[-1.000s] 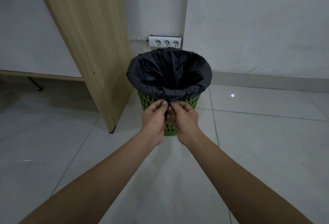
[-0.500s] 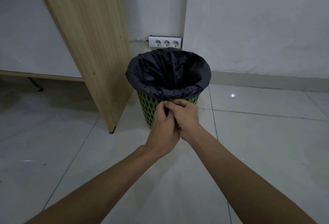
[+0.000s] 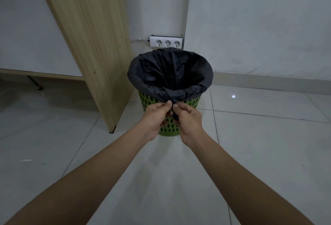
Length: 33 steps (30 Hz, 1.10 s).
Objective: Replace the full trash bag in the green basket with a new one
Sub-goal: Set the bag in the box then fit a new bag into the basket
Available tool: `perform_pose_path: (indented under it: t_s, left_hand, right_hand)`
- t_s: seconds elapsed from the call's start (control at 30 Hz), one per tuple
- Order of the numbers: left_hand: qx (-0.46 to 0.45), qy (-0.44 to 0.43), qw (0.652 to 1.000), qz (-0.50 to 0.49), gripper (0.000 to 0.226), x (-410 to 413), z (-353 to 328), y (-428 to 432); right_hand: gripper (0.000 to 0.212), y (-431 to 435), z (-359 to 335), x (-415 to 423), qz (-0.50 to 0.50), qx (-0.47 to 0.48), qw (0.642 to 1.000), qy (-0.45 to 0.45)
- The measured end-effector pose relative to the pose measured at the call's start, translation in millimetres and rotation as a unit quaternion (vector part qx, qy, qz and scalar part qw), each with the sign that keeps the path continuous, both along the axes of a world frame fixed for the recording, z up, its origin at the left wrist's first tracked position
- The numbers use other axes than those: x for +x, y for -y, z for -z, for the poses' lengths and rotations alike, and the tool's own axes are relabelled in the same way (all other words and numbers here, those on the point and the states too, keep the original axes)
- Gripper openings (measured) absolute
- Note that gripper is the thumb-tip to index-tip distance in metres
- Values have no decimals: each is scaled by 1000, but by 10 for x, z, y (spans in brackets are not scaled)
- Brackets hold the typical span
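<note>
A green perforated basket stands on the tiled floor in the corner. A black trash bag lines it, folded over the rim all round. At the near side of the rim the loose bag plastic is gathered into a twisted strand. My left hand and my right hand pinch that strand from either side, just in front of the basket wall. The inside of the bag is dark, so its contents cannot be made out.
A wooden desk side panel stands just left of the basket. A white three-socket power strip sits on the wall behind it. White walls meet in the corner, and pale floor tiles spread to the right and toward me.
Half a second ago my hands were pressed together over the gathered plastic. They have come slightly apart, each pinching the twisted strand. The basket has not moved.
</note>
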<state>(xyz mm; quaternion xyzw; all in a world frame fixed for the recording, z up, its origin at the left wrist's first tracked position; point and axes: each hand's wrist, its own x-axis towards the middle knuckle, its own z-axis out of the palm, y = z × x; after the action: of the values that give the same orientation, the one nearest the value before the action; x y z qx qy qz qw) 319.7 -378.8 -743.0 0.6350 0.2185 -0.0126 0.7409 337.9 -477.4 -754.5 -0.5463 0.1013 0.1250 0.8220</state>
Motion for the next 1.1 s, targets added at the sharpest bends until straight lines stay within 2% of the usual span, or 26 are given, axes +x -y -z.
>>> perform_pose_path:
  t_s: [0.07, 0.13, 0.23, 0.33, 0.4, 0.5, 0.63, 0.8, 0.9, 1.03, 1.1]
  left_hand:
    - [0, 0, 1000, 22, 19, 48, -32, -24]
    - [13, -5, 999, 36, 19, 99, -64, -28]
    - [31, -24, 998, 44, 21, 142, -108, 6]
    - [10, -32, 998, 47, 24, 145, -120, 39]
    - [-42, -33, 998, 35, 18, 144, -128, 61]
    - [-115, -44, 992, 13, 16, 146, -119, 96]
    - [-151, -55, 987, 10, 20, 152, -114, 128]
    - [-195, -60, 979, -4, 19, 152, -151, 123]
    - [-211, -68, 975, 1, 22, 149, -172, 136]
    - [-213, -78, 974, 5, 21, 115, -240, 152]
    - [-201, -83, 976, 13, 21, 114, -252, 139]
  right_hand:
    - [9, 11, 50, -36, 25, -30, 999, 28]
    - [2, 23, 99, -72, 38, -101, 991, 82]
    - [8, 33, 167, -104, 48, -191, 963, 183]
    - [11, 45, 228, -161, 50, -251, 929, 267]
    - [15, 65, 329, -241, 45, -318, 885, 337]
    - [18, 145, 517, -325, 63, -404, 791, 454]
    - [14, 298, 533, -262, 75, -416, 741, 522]
    - [37, 427, 592, -106, 68, -468, 675, 566]
    - [25, 426, 593, -13, 81, -471, 640, 602]
    - [18, 356, 577, 101, 70, -470, 627, 617]
    - [18, 329, 551, 124, 57, -464, 637, 613]
